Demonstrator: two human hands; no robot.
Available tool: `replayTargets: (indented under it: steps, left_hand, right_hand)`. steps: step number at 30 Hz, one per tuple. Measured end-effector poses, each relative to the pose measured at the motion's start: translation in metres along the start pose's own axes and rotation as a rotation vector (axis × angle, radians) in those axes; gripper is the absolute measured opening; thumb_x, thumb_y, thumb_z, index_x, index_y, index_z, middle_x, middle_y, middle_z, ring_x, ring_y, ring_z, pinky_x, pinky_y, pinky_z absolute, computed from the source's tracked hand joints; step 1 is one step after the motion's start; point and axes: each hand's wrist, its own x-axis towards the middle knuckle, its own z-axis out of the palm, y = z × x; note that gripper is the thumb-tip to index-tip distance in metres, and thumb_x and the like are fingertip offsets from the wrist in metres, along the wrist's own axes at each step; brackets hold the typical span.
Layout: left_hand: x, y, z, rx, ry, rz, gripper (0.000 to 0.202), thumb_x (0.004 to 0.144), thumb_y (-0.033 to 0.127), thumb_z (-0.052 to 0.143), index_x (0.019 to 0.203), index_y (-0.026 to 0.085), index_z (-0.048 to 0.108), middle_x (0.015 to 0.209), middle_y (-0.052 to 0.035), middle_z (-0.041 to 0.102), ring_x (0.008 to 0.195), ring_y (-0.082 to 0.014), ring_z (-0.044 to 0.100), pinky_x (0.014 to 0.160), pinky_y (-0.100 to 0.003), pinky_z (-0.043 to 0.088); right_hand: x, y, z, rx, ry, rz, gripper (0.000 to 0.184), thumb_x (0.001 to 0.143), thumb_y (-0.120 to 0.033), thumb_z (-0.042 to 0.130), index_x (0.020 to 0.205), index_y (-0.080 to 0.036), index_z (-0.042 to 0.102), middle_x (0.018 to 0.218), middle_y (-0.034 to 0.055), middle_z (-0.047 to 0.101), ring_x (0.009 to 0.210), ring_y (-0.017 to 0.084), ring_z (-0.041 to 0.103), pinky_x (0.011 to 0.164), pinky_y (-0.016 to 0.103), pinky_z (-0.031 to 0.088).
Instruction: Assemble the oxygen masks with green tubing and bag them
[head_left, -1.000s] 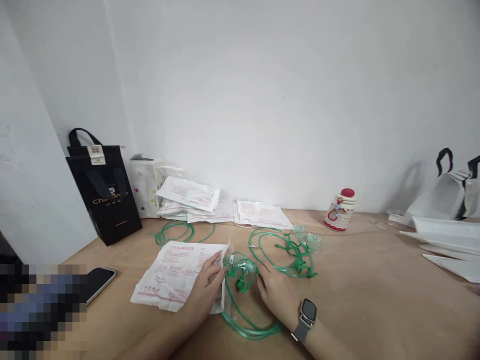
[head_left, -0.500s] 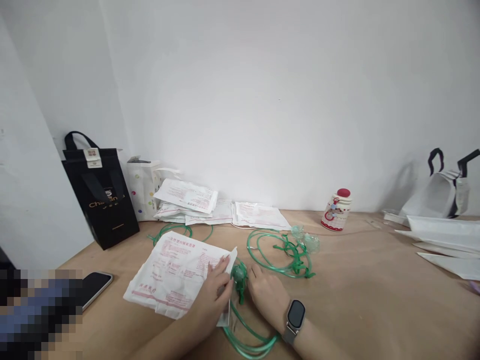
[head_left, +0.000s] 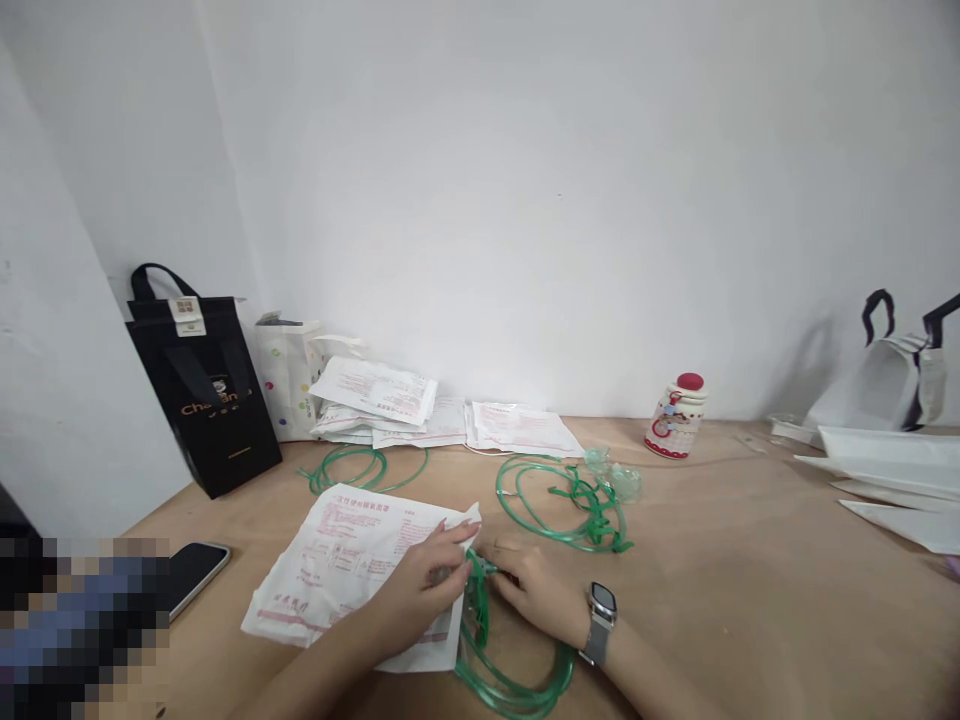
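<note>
A white paper pouch with red print lies slanted on the table before me. My left hand is closed on the pouch's right edge near its upper corner, fingers on top and thumb towards the edge. Against that edge sits an oxygen mask with green parts, partly covered by my hands and the pouch. My right hand, with a grey watch on the wrist, pinches the mask's green end. Green tubing runs in loops from the mask towards me, below my right wrist.
Another mask set with coiled green tubing lies beyond my right hand, and more tubing behind the pouch. Several printed pouches lie by the wall. A black bag, a phone, a bottle and white packets stand or lie around.
The pouch has shifted slightly towards me and the mask now sits closer to its edge. My right hand has closed on the mask's green end.
</note>
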Motion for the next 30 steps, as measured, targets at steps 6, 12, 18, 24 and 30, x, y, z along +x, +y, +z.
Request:
replayTargets:
  steps: [6,12,18,24,30]
  left_hand:
    - [-0.005,0.008,0.006,0.173,-0.163,0.117,0.026,0.08,0.021,0.039,0.061,0.021,0.056,0.129,-0.0043,0.046,0.123,-0.0199,0.034,0.106,-0.041,0.009]
    - [0.0,-0.018,0.005,0.167,-0.005,-0.115,0.026,0.081,0.029,0.039,0.065,0.02,0.057,0.136,-0.0096,0.035,0.128,-0.0276,0.02,0.102,-0.054,0.004]
    - [0.002,-0.017,0.001,0.053,-0.07,-0.05,0.026,0.082,0.032,0.039,0.068,0.022,0.059,0.134,-0.006,0.04,0.128,-0.0243,0.023,0.103,-0.05,0.002]
    - [0.002,0.01,0.001,0.042,-0.187,0.023,0.026,0.082,0.03,0.039,0.071,0.022,0.06,0.129,-0.0044,0.047,0.125,-0.0197,0.031,0.105,-0.042,0.01]
    - [0.005,0.002,0.005,0.109,-0.078,-0.007,0.025,0.082,0.025,0.039,0.065,0.02,0.056,0.128,-0.0071,0.048,0.125,-0.02,0.031,0.104,-0.04,0.014]
  right_hand:
    - [0.013,0.008,0.014,0.521,0.141,0.432,0.016,0.068,-0.013,0.044,0.068,-0.014,0.06,0.066,0.0039,0.062,0.067,0.017,0.056,0.064,0.028,0.043]
    - [0.003,0.01,-0.004,0.895,-0.02,0.55,0.024,0.072,-0.035,0.05,0.066,-0.013,0.056,0.062,0.0016,0.058,0.046,0.007,0.049,0.043,0.017,0.036]
    - [-0.002,0.008,0.004,0.97,-0.017,0.548,0.034,0.07,-0.049,0.05,0.056,-0.018,0.044,0.035,-0.0105,0.034,0.028,0.004,0.025,0.031,0.017,0.018]
    - [0.009,0.011,0.017,0.91,-0.065,0.499,0.023,0.069,-0.035,0.058,0.058,-0.017,0.051,0.035,-0.0098,0.036,0.03,0.004,0.028,0.032,0.017,0.015]
    - [0.009,0.024,-0.003,1.026,0.011,0.58,0.029,0.069,-0.042,0.057,0.08,-0.015,0.056,0.061,-0.0021,0.057,0.041,0.005,0.046,0.038,0.016,0.031]
